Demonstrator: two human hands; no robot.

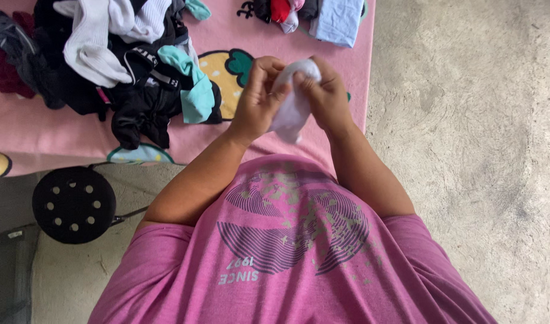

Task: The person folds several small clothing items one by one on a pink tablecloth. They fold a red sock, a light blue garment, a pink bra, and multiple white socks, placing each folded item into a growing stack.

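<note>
Together, both hands, left [257, 99] and right [326, 96], pinch a white sock [293, 108] hanging lengthwise, tip downward.

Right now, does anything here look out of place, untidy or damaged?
Nothing looks damaged. Both hands, left hand and right hand, hold a small white garment. The clothes pile lies jumbled on the pink cloth, unsorted.

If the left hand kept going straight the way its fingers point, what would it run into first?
The left hand points at the white sock it already pinches with the right hand, so it would probably meet that cloth first.
</note>
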